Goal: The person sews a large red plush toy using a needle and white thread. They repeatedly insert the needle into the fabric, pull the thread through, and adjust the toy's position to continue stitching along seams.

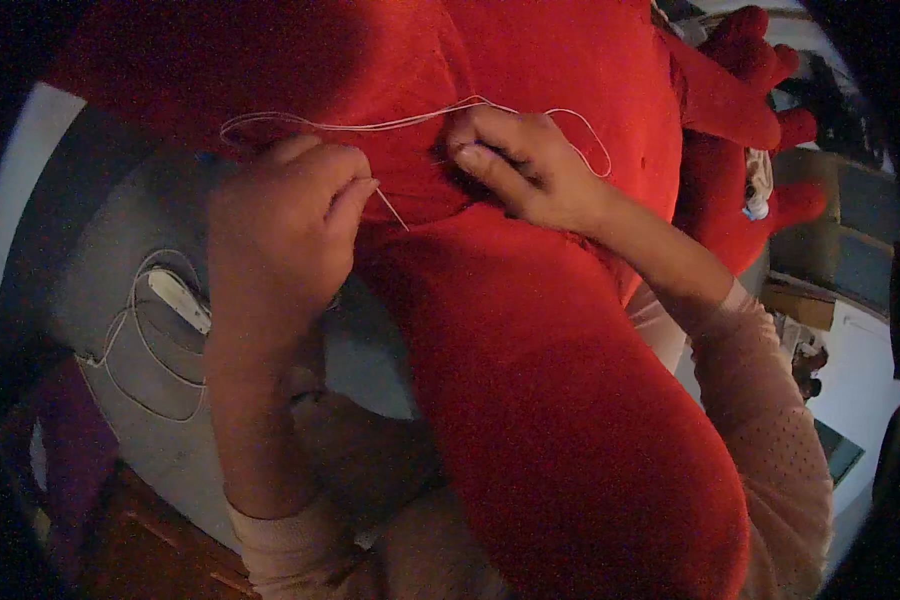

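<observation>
A large red stuffed figure [570, 380] of soft cloth lies across my lap, one thick rounded limb pointing toward me. My left hand [290, 220] is closed, with a thin pale needle [392, 210] sticking out between thumb and forefinger, its point down toward the red cloth. On the right, my right hand [525, 165] pinches a fold of the red cloth where the limb meets the body; its fingertips are partly hidden. A long white thread [390, 125] lies in loops over the cloth beyond both hands and passes behind the right one.
Left of my left forearm, a white oblong device [178, 300] and a coiled pale cord [135, 340] rest on a grey surface [140, 430]. Purple cloth [80, 440] hangs at the lower left. More red stuffed limbs [740, 130] and a brown box [798, 305] are at the right.
</observation>
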### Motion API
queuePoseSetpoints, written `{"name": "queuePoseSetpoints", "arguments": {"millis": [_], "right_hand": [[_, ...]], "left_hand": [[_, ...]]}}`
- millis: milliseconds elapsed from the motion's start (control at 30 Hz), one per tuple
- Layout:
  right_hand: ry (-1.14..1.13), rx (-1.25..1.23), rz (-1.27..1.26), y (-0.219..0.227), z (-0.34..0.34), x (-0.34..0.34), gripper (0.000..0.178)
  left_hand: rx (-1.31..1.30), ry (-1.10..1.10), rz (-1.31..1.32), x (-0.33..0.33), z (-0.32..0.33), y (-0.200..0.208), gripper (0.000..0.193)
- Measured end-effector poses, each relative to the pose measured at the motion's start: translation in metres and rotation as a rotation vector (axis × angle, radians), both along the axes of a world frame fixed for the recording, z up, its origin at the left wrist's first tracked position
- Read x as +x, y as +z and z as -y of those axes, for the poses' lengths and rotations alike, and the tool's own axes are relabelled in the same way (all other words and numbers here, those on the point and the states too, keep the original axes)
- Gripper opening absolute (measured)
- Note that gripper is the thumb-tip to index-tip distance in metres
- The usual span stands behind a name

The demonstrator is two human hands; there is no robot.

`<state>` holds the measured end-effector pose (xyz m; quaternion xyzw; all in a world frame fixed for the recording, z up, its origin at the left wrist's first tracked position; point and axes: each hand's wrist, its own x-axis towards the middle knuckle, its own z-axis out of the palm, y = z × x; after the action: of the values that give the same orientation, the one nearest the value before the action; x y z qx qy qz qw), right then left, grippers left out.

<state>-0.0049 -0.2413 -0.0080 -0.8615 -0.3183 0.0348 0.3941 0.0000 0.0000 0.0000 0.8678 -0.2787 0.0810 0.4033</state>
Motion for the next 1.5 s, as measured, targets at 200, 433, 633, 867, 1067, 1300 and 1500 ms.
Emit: {"name": "queuePoseSetpoints", "arguments": {"millis": [200,433,633,867,1067,1300,1500], "right_hand": [[0.069,0.254,-0.750,0.019,-0.049,-0.029,0.018],[-0.158,1.046,-1.221,0.006,-0.032,-0.019,0.023],[-0.291,1.127,-1.219,0.010,-0.027,-0.029,0.025],[-0.273,1.337,-1.222,0.035,0.016,-0.023,0.015],[-0.684,0.867,-0.861,0.061,0.092,-0.018,0.024],[-0.774,0.222,-0.304,0.094,0.028,-0.015,0.023],[-0.128,0.034,-0.720,0.068,-0.035,-0.020,0.009]], "left_hand": [[-0.026,0.023,0.200,-0.010,-0.021,0.003,0.011],[-0.224,0.177,0.446,-0.027,-0.038,-0.009,0.011],[0.114,-0.015,-0.175,-0.054,-0.019,-0.042,0.014],[-0.011,-0.089,-0.276,-0.056,-0.020,-0.074,0.021],[0.559,-0.053,-0.119,-0.048,-0.026,-0.031,0.028],[0.295,-0.102,-0.060,-0.047,-0.021,-0.034,0.025],[0.061,-0.139,-0.286,-0.042,-0.012,-0.034,0.014]]}}
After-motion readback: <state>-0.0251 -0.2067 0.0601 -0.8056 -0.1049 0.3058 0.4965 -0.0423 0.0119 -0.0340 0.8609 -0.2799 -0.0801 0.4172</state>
